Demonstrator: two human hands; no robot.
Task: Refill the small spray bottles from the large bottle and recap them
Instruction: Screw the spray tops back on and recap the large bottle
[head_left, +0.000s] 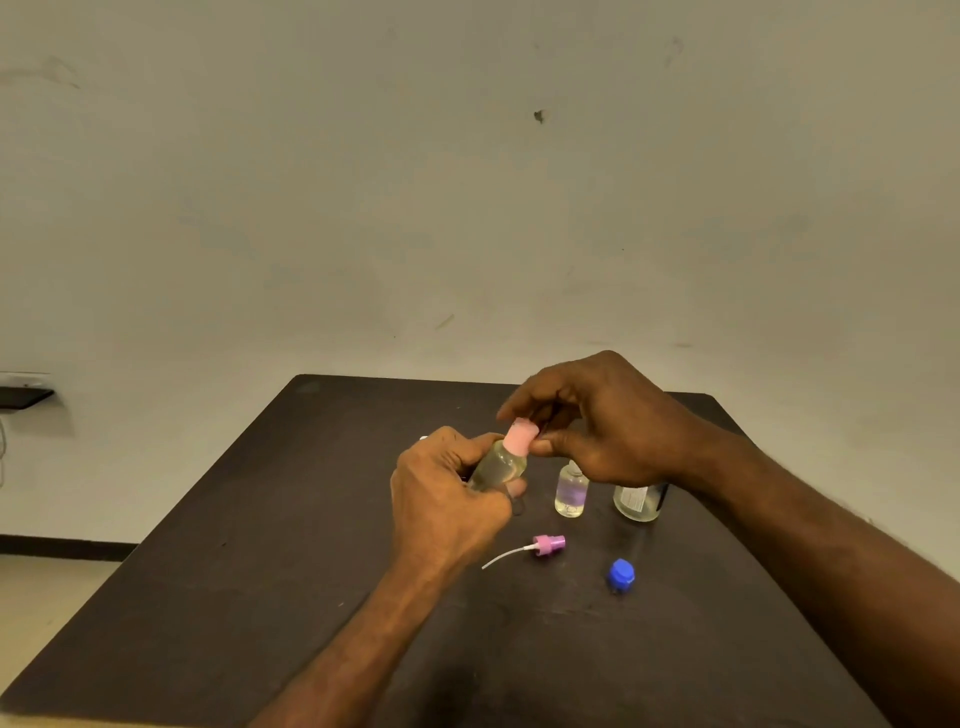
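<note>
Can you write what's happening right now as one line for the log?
left hand: holds small spray bottle | right hand: pinches its pink cap | on table: pink sprayer, blue cap

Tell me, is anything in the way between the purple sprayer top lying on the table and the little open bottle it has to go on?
Nothing visible blocks it. The purple sprayer top lies on the table just in front of the open small bottle, with bare tabletop between them. The right hand sits above the bottle's neck, busy with the pink cap.

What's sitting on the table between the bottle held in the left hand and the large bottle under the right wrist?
In the head view, one uncapped small spray bottle stands there, upright, apart from the large bottle.
</note>
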